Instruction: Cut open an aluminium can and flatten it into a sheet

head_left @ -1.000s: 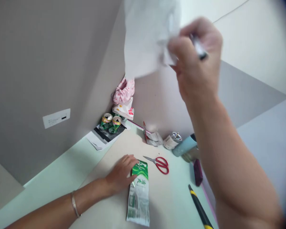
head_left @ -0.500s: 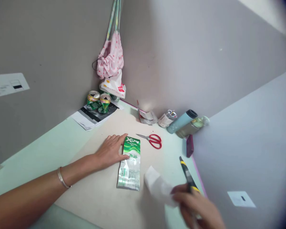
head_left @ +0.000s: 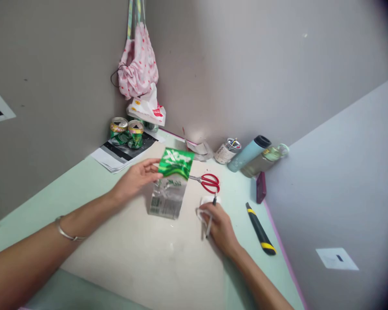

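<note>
Moved since 0.5 s ago: packet [head_left: 168, 196] tipped up at its green end, left hand [head_left: 134, 181] raised with it; right hand [head_left: 220, 224] has swung inward from the black-and-yellow tool [head_left: 259, 228].
Left fingers: clamped on the packet's left edge beside the green band, thumb at the front, the other fingertips reaching the edge just above it.
Packet position: over the beige mat [head_left: 132, 258], between the 2 hands, its silver part slanting down and away from the left fingers; whether its lower edge touches the mat, I cannot tell.
Right fingers: closed around a pen [head_left: 209, 226], with crumpled white paper [head_left: 201, 213] at the thumb and fingertips; right of the packet and apart from it.
Red-handled scissors [head_left: 210, 183]: just beyond the right hand, blades partly hidden behind the packet.
Black-and-yellow tool: on the pale green worktop [head_left: 67, 185], right of the right hand, untouched.
Crushed cans [head_left: 136, 135]: 2 at the front, on printed sheets [head_left: 108, 160], beyond the left hand.
</note>
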Demonstrator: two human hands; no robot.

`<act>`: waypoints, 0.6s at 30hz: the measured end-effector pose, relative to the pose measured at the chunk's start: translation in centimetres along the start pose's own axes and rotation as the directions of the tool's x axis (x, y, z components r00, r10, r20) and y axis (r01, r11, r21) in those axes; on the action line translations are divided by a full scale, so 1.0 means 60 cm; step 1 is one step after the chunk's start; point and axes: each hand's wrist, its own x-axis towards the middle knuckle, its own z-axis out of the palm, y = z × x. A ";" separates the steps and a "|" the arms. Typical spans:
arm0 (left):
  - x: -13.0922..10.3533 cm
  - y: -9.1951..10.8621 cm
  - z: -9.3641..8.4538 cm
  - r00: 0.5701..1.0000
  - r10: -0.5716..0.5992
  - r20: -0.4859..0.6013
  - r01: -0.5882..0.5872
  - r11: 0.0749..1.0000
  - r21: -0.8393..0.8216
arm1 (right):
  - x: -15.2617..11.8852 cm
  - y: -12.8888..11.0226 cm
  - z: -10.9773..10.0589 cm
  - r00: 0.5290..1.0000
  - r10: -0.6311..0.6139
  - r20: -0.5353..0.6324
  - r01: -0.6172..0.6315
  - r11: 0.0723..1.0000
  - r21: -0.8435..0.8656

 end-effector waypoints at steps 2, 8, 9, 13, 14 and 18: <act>0.009 0.031 -0.029 0.990 0.052 -0.128 -0.063 0.995 -0.081 | 0.016 -0.011 -0.003 0.998 0.017 -0.062 -0.016 1.000 0.025; 0.007 0.103 -0.087 0.902 0.194 -0.386 -0.290 0.934 -0.208 | -0.061 -0.111 0.082 0.817 -0.397 0.419 0.252 0.899 0.359; 0.005 0.108 -0.089 0.890 0.207 -0.406 -0.314 0.924 -0.218 | -0.063 -0.112 0.098 0.723 -0.481 0.497 0.309 0.868 0.389; 0.002 0.114 -0.091 0.878 0.215 -0.428 -0.345 0.904 -0.253 | 0.019 -0.057 0.103 0.901 -0.309 0.304 0.264 0.947 0.181; 0.002 0.112 -0.091 0.878 0.210 -0.430 -0.345 0.901 -0.264 | 0.049 -0.041 0.090 0.936 -0.260 0.235 0.230 0.962 0.149; 0.005 0.106 -0.102 0.875 0.188 -0.447 -0.346 0.888 -0.303 | 0.084 -0.045 0.031 0.978 -0.183 0.102 0.169 0.977 0.132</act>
